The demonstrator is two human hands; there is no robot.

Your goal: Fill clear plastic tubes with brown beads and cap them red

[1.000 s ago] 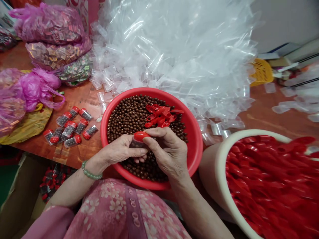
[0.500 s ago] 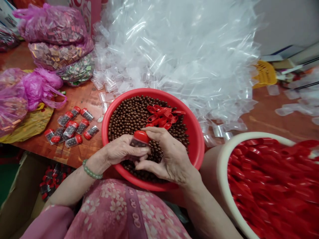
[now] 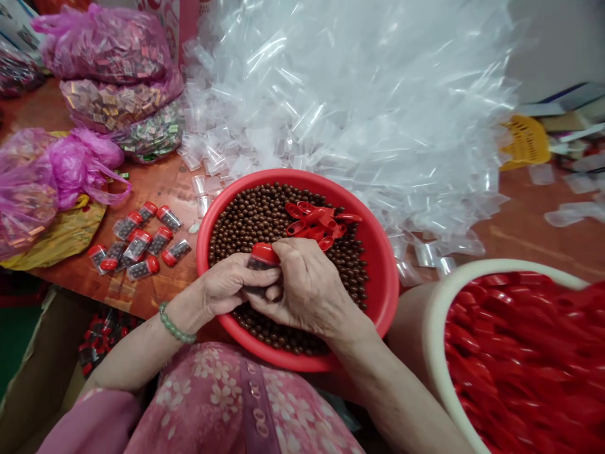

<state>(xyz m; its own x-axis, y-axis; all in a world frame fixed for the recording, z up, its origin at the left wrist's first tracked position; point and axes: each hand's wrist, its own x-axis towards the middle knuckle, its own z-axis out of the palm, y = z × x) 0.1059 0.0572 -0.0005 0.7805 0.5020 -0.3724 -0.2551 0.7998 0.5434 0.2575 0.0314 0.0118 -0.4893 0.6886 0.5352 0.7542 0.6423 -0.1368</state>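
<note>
Over the red basin (image 3: pixel 388 302), both hands grip one small clear container with a red cap (image 3: pixel 263 253), dark balls showing through its wall. My left hand (image 3: pixel 229 282) holds its side, the thumb lying across the front. My right hand (image 3: pixel 307 287) is closed round the other side, with fingers by the cap and the thumb below; part of the container is hidden by it. Brown chocolate-like balls (image 3: pixel 250 211) fill much of the basin. On top of them rests a cluster of red caps (image 3: pixel 316 221).
Several filled red-capped containers (image 3: pixel 137 246) lie on the table at left, near pink plastic bags (image 3: pixel 104 47). Behind the basin rises a heap of clear empty containers (image 3: pixel 350 107). A pale bucket (image 3: pixel 432 328) of red caps stands right. Below left, a cardboard box (image 3: pixel 28 359) holds more filled containers.
My right hand's fingers have closed in round the container, where the thumb stood apart before. The container has dipped slightly. The whole view has shifted a little.
</note>
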